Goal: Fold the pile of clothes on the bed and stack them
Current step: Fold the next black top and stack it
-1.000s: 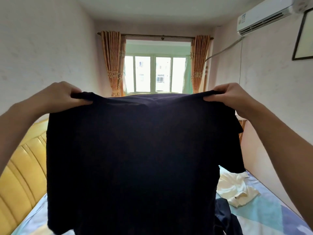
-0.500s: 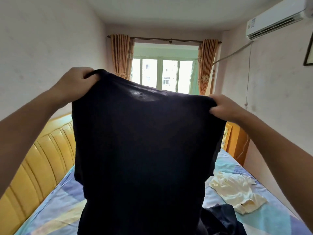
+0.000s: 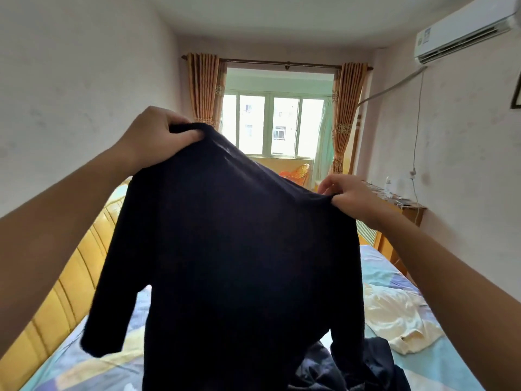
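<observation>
No text, brand, number or sign can be read anywhere in the view. The air conditioner (image 3: 465,31), high on the wall at the upper right corner, carries a small blue and white sticker at its left end, but the print on it is too small and blurred to make out.

Two bare forearms, no sleeves, no watch or rings showing, each tapering from a broad near end to a slim wrist behind the left hand (image 3: 158,134) and the right hand (image 3: 351,197).
</observation>
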